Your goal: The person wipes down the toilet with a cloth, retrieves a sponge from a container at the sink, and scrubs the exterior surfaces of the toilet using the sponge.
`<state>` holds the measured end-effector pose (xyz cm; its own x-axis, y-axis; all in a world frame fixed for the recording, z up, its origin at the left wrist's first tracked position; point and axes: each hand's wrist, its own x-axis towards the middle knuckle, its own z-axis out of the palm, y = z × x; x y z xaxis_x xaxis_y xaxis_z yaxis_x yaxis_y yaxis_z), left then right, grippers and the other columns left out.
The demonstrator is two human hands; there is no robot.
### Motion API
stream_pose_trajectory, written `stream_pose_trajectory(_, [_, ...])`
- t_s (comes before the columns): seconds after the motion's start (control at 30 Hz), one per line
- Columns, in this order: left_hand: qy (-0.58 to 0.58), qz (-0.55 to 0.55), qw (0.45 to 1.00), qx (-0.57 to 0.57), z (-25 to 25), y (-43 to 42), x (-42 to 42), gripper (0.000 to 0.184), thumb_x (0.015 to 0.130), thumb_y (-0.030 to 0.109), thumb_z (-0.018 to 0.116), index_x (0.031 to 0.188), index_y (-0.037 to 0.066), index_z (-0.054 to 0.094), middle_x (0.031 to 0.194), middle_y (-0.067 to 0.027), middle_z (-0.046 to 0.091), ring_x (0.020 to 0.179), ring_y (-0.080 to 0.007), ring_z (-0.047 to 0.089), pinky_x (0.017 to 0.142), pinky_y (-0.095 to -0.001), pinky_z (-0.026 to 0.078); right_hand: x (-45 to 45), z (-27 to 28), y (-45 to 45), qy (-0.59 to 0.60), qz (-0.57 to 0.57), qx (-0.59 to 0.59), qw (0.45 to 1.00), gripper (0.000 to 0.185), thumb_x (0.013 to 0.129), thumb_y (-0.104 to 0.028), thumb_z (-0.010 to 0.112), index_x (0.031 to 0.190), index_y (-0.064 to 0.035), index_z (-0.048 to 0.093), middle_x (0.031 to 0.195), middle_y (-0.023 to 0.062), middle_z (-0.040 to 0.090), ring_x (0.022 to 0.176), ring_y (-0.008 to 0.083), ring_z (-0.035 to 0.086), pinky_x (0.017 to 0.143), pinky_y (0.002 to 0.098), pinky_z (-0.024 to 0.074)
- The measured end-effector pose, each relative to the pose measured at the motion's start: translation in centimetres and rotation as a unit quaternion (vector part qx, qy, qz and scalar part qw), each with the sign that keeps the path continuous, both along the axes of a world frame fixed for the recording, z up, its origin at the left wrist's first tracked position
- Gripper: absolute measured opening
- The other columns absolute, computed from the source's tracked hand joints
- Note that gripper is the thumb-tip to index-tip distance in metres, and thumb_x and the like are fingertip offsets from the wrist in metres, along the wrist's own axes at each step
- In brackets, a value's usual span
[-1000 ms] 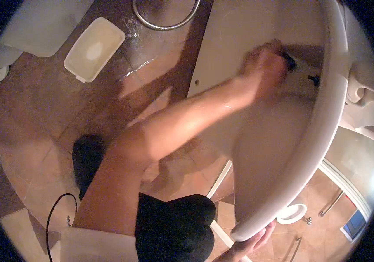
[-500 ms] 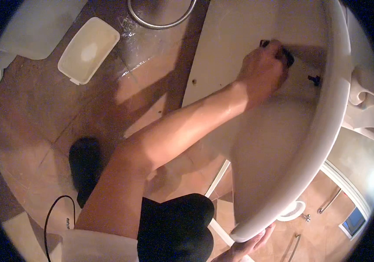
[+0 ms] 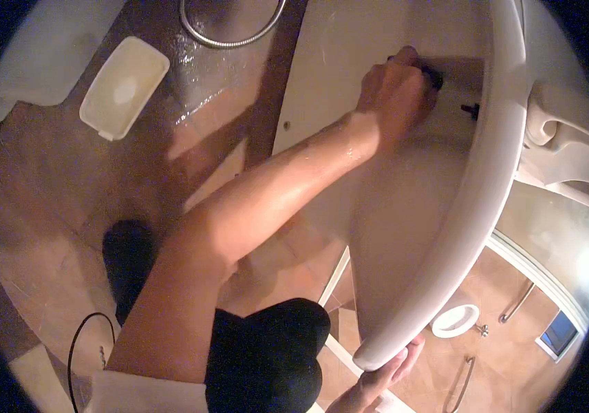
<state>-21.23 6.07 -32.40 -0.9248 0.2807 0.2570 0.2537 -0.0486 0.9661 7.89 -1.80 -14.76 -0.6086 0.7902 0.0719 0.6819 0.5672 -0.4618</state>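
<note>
My left hand [image 3: 394, 96] is closed around a small dark object [image 3: 432, 74], mostly hidden by the fingers, and presses it to the pale inner surface of a large white tub-like piece [image 3: 404, 206]. A thick curved rim [image 3: 504, 124] runs along that piece's right side. Beside the hand, a small dark peg [image 3: 471, 110] sticks out near the rim. At the bottom, my right hand [image 3: 387, 375] touches the rim's near end from its outer side, fingers bent. Whether it grips the rim firmly is hard to see.
A rectangular whitish container [image 3: 124, 87] stands on the wet brown tiled floor [image 3: 129, 172]. A metal shower hose [image 3: 229, 45] loops at the top. On the right are a white toilet [image 3: 455, 321] and grab bars [image 3: 461, 385]. A black cable [image 3: 71, 358] hangs lower left.
The view has shifted slightly, so most things sit further left. My left hand with the dark object stays at nearly the same place on the white piece; my right hand stays at the rim.
</note>
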Motion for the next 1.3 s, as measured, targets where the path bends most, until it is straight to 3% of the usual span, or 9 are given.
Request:
stream_pose_trajectory(0.23, [-0.151,-0.054,0.978,0.136,-1.2,-1.2,2.3,0.013,0.077,0.008,0.052,0.084,0.002,0.062,0.097,-0.0246,0.058,0.082,-0.0393,0.058,0.071,-0.0445,0.049,0.1,-0.7,0.7,0.000,0.011,-0.012,1.000,0.048,0.089,-0.044,0.044,0.105,0.0011,0.045,0.095,0.0114,0.049,0.086,0.0166,0.047,0.077,0.0315,0.0376])
stream_pose_trajectory(0.3, [-0.015,0.014,1.000,-0.001,-0.6,-0.3,0.3,0.018,0.077,0.005,0.048,0.090,0.003,0.061,0.097,-0.0229,0.058,0.085,-0.0383,0.058,0.072,-0.0430,0.049,0.3,-0.4,0.4,0.008,-0.010,-0.005,1.000,0.048,0.089,-0.044,0.044,0.103,0.0013,0.045,0.094,0.0110,0.049,0.086,0.0162,0.046,0.076,0.0308,0.0371])
stream_pose_trajectory(0.67, [0.052,0.020,0.997,0.055,-0.3,0.1,1.4,0.019,0.074,0.007,0.056,0.090,0.001,0.064,0.102,-0.0171,0.057,0.084,-0.0338,0.060,0.076,-0.0407,0.049,0.0,-0.1,0.8,-0.015,0.017,-0.003,1.000,0.049,0.089,-0.046,0.044,0.104,0.0007,0.044,0.098,0.0114,0.048,0.090,0.0176,0.045,0.082,0.0337,0.0356])
stream_pose_trajectory(0.83, [-0.222,0.071,0.964,0.129,-4.9,0.7,2.0,0.016,0.077,0.014,0.063,0.083,-0.001,0.065,0.089,-0.0199,0.061,0.078,-0.0313,0.062,0.070,-0.0366,0.049,-0.2,-0.1,1.2,-0.012,0.011,-0.013,1.000,0.049,0.089,-0.047,0.044,0.103,-0.0002,0.044,0.098,0.0110,0.048,0.090,0.0170,0.045,0.081,0.0333,0.0360])
stream_pose_trajectory(0.97, [-0.209,0.106,0.968,0.089,-9.5,0.7,0.9,0.021,0.077,0.017,0.066,0.082,-0.004,0.064,0.080,-0.0196,0.063,0.075,-0.0284,0.063,0.065,-0.0355,0.049,-0.4,0.1,0.7,-0.005,-0.001,-0.030,1.000,0.050,0.088,-0.049,0.045,0.101,-0.0009,0.044,0.097,0.0106,0.049,0.087,0.0163,0.046,0.079,0.0323,0.0373])
stream_pose_trajectory(1.07, [-0.374,0.099,0.911,0.140,-8.4,-0.1,1.5,0.023,0.076,0.017,0.068,0.083,-0.004,0.065,0.078,-0.0188,0.064,0.072,-0.0266,0.063,0.065,-0.0340,0.049,-0.3,0.3,-0.2,-0.017,-0.007,-0.012,1.000,0.058,0.087,-0.050,0.045,0.111,0.0025,0.042,0.105,0.0116,0.048,0.096,0.0182,0.046,0.084,0.0337,0.0375])
stream_pose_trajectory(1.13, [-0.314,0.109,0.933,0.139,-7.5,-1.7,2.9,0.025,0.076,0.019,0.068,0.082,-0.004,0.065,0.077,-0.0193,0.063,0.070,-0.0258,0.062,0.066,-0.0333,0.048,-0.6,-0.8,-1.4,-0.020,-0.004,-0.020,1.000,0.067,0.087,-0.051,0.045,0.122,0.0060,0.040,0.113,0.0126,0.047,0.104,0.0201,0.046,0.089,0.0353,0.0370])
stream_pose_trajectory(1.23, [-0.141,0.122,0.970,0.159,-6.8,-0.6,5.1,0.024,0.077,0.020,0.067,0.080,-0.003,0.062,0.075,-0.0188,0.063,0.067,-0.0255,0.061,0.064,-0.0337,0.048,-0.4,0.1,0.1,-0.002,-0.018,0.000,1.000,0.054,0.087,-0.051,0.047,0.104,0.0001,0.043,0.099,0.0122,0.048,0.091,0.0170,0.047,0.082,0.0346,0.0384])
stream_pose_trajectory(1.3, [-0.193,0.145,0.958,0.153,-9.5,0.7,1.3,0.023,0.077,0.020,0.067,0.081,-0.002,0.061,0.074,-0.0177,0.063,0.066,-0.0254,0.060,0.063,-0.0344,0.048,-0.2,0.2,0.2,-0.013,0.002,-0.023,1.000,0.070,0.088,-0.050,0.043,0.129,0.0061,0.034,0.125,0.0150,0.041,0.112,0.0232,0.043,0.093,0.0374,0.0341])
